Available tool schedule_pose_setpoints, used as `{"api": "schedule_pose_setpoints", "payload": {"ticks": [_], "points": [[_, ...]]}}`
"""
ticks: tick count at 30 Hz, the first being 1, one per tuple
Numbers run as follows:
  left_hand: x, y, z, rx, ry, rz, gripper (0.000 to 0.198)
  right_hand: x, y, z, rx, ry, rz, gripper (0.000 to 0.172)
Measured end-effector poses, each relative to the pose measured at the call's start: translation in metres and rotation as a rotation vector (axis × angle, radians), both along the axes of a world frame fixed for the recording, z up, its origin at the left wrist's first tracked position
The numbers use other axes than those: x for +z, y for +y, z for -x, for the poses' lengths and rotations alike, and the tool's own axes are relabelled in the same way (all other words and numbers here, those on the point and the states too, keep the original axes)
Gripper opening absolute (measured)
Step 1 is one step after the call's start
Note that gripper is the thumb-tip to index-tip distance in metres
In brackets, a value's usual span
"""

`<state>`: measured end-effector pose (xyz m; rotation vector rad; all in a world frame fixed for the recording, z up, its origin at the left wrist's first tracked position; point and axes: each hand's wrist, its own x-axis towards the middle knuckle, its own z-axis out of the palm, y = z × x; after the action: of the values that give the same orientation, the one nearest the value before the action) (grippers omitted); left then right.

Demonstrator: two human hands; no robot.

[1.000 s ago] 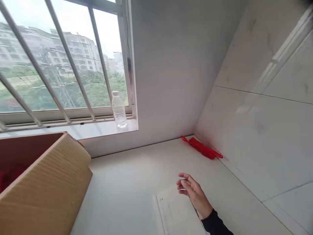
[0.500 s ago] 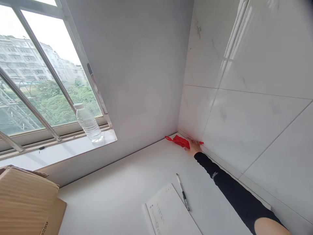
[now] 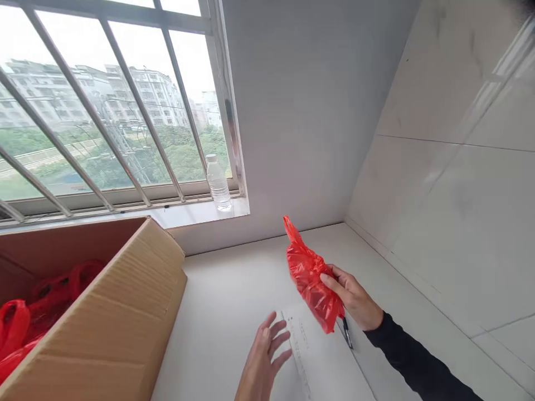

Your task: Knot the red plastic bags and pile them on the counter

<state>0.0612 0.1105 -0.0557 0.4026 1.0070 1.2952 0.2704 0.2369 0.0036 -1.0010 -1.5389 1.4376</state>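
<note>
A crumpled red plastic bag (image 3: 311, 278) is gripped in my right hand (image 3: 349, 292), thumb on top, held up over the white table. One loop handle sticks up at its far end; what it contains, if anything, is hidden. My left hand (image 3: 267, 353) hovers low in the middle, fingers spread, holding nothing and apart from the bag. Beneath the hands lies a sheet of paper (image 3: 330, 367) with handwriting. A black-and-clear pen (image 3: 347, 333) rests by its right edge, partly covered by the bag.
At the left stands an open cardboard box (image 3: 125, 312) with several red plastic bags (image 3: 54, 301) inside. A clear bottle with a white cap (image 3: 218, 184) stands on the window sill (image 3: 196, 213). A grey wall and a tiled wall (image 3: 443, 223) border the table (image 3: 217, 301).
My right hand has brought the red bag from the table's far corner toward me and up. My left hand has come into view. The view has swung left, showing more of the box.
</note>
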Motion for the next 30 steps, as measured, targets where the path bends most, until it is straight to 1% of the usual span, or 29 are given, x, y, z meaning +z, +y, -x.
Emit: {"api": "schedule_pose_setpoints", "payload": {"ticks": [1,2,3,4,5,7,8,9,11,13,14,16,18,21,23,26,30], "points": [[-0.005,0.007,-0.005,-0.002,-0.137,-0.028,0.052,-0.002,-0.019,0.011,0.112,0.023,0.068,0.043],[-0.010,0.011,-0.008,0.003,-0.247,-0.026,0.049,-0.006,-0.034,0.019,0.176,0.029,0.121,0.045],[-0.015,0.013,-0.009,-0.004,-0.329,-0.017,0.048,-0.011,-0.045,0.027,0.207,0.028,0.163,0.046],[-0.019,0.013,-0.010,-0.017,-0.392,0.004,0.049,-0.019,-0.053,0.033,0.193,0.012,0.179,0.047],[-0.023,0.012,-0.009,-0.031,-0.433,0.028,0.050,-0.027,-0.057,0.038,0.143,-0.007,0.176,0.046],[-0.032,0.005,-0.006,-0.055,-0.483,0.046,0.047,-0.045,-0.059,0.046,0.042,-0.044,0.156,0.044],[-0.037,0.002,-0.004,-0.055,-0.495,0.044,0.044,-0.054,-0.058,0.050,0.027,-0.054,0.155,0.045],[-0.042,-0.001,-0.003,-0.046,-0.494,0.041,0.039,-0.062,-0.056,0.054,0.042,-0.056,0.163,0.046],[-0.052,-0.006,-0.003,-0.037,-0.449,0.030,0.027,-0.075,-0.053,0.060,0.099,-0.018,0.177,0.044],[-0.058,-0.007,-0.004,-0.052,-0.371,0.004,0.021,-0.085,-0.050,0.063,0.099,0.035,0.163,0.039],[-0.060,-0.007,-0.006,-0.061,-0.335,-0.012,0.021,-0.089,-0.049,0.063,0.071,0.052,0.153,0.037],[-0.061,-0.005,-0.008,-0.061,-0.277,-0.030,0.029,-0.093,-0.048,0.060,0.011,0.072,0.156,0.037],[-0.062,-0.002,-0.009,-0.042,-0.222,-0.030,0.036,-0.096,-0.049,0.056,-0.005,0.101,0.188,0.037],[-0.066,0.000,-0.010,-0.041,-0.128,-0.047,0.033,-0.098,-0.056,0.052,0.057,0.161,0.204,0.036],[-0.070,0.001,-0.010,-0.063,-0.079,-0.072,0.033,-0.099,-0.061,0.051,0.079,0.172,0.183,0.033],[-0.073,0.002,-0.011,-0.099,-0.027,-0.102,0.033,-0.100,-0.067,0.051,0.020,0.148,0.155,0.028],[-0.072,0.004,-0.012,-0.133,0.052,-0.132,0.038,-0.101,-0.071,0.050,-0.077,0.139,0.116,0.029]]}}
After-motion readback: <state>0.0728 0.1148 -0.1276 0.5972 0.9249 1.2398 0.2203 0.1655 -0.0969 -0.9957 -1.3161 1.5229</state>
